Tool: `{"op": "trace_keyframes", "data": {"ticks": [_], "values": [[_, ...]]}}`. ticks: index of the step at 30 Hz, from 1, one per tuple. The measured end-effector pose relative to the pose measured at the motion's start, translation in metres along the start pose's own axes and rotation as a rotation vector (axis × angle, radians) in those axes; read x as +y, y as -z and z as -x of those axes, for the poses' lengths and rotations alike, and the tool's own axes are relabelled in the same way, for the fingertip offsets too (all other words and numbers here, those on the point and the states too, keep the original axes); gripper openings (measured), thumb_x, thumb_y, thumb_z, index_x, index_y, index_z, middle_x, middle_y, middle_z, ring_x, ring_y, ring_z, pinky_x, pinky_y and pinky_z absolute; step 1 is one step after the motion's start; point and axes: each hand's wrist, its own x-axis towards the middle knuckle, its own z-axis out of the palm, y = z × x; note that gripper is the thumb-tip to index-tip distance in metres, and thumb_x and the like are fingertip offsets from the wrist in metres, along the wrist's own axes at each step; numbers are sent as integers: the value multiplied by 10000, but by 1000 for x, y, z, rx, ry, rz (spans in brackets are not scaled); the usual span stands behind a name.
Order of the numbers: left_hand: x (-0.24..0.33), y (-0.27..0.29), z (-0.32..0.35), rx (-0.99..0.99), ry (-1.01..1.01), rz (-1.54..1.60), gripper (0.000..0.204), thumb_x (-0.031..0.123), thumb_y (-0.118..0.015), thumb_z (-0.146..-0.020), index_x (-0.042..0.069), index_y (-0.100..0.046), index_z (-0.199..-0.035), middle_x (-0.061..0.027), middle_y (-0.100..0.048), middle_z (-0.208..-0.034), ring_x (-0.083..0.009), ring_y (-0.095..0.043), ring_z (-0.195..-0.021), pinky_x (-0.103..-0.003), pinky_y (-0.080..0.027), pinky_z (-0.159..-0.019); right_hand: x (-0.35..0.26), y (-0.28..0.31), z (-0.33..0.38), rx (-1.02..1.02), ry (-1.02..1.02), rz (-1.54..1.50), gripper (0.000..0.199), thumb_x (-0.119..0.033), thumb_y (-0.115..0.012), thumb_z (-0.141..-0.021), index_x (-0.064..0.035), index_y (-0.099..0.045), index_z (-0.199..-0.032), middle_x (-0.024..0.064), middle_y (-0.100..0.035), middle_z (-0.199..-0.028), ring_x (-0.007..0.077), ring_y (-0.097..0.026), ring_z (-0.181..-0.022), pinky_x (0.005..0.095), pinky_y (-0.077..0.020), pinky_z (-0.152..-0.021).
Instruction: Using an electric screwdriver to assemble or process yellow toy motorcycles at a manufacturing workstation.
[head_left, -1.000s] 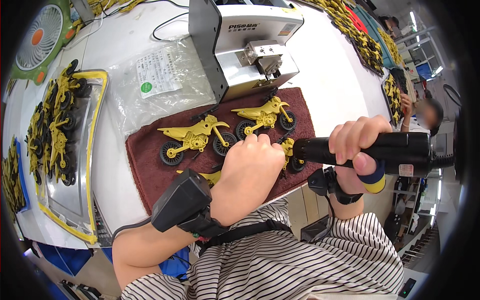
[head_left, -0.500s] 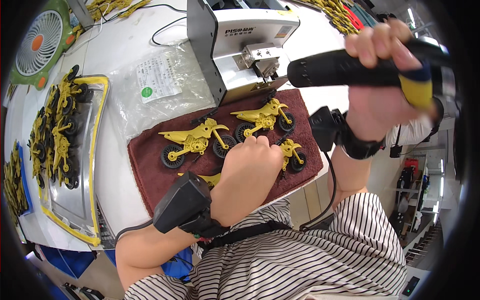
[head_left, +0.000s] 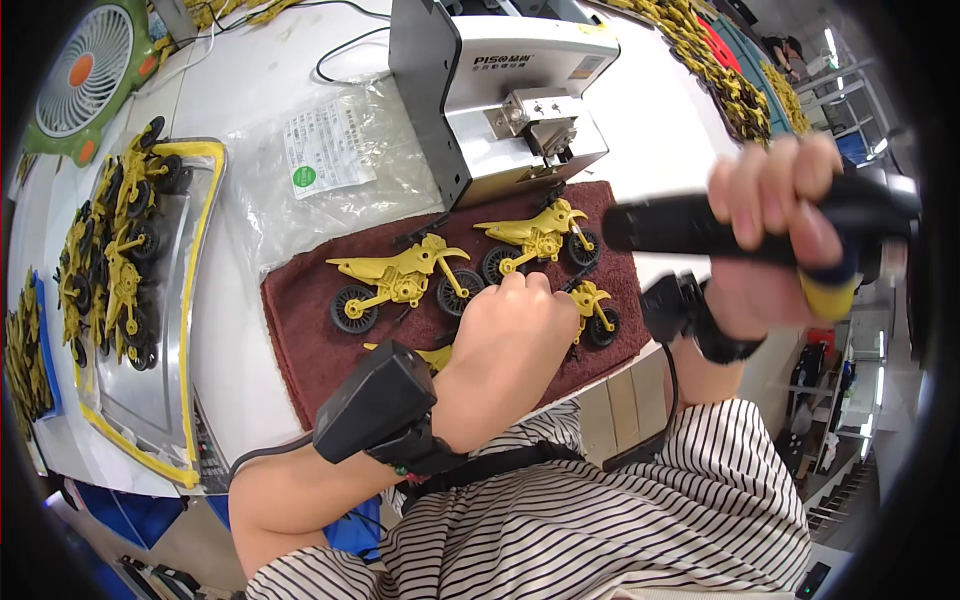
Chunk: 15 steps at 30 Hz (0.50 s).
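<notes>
On a dark red towel (head_left: pixel 300 325) lie several yellow toy motorcycles with black wheels. One toy motorcycle (head_left: pixel 400 275) lies at the left, another (head_left: pixel 535 235) towards the back right. My left hand (head_left: pixel 515 325) is closed over the toy motorcycle (head_left: pixel 592 300) at the front right, whose wheel and frame show beside my knuckles; the fingertips are hidden. Part of one more yellow piece (head_left: pixel 437 355) shows beside my left wrist. Raised at the right, my right hand (head_left: pixel 770 210) wraps round a black electric screwdriver (head_left: pixel 665 225), held roughly level above the towel's right side. Its far end is blurred.
A grey screw-feeding machine (head_left: pixel 530 70) stands behind the towel. A clear plastic bag (head_left: pixel 375 205) with a label lies to its left. Further left are a yellow-edged tray (head_left: pixel 180 400) heaped with toy motorcycles and a green fan (head_left: pixel 85 80). More yellow parts (head_left: pixel 690 50) lie at the back right.
My right hand has come down with the electric screwdriver. My left hand stays on the same toy motorcycle, and the whole view has shifted slightly.
</notes>
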Motion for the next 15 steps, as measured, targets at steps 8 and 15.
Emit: {"op": "trace_keyframes", "data": {"ticks": [8, 15], "values": [[-4, 2, 9, 39, 56, -55, 213, 180, -691, -678, 31, -555, -745, -99, -544, -774, -251, -564, -794, -343, -482, -641, -14, 5, 72, 109, 4, 27, 268, -82, -659, -726, -75, -411, -828, 41, -475, -663, 165, -493, -543, 320, -411, -584], [-2, -3, 2, 47, 16, -28, 217, 179, -695, -667, 34, -549, -737, -96, -530, -755, -251, -557, -772, -347, -479, -620, -6, 10, 88, 232, -33, 57, 258, -67, -677, -712, -60, -452, -838, 41, -504, -647, 166, -515, -539, 313, -435, -578]]}}
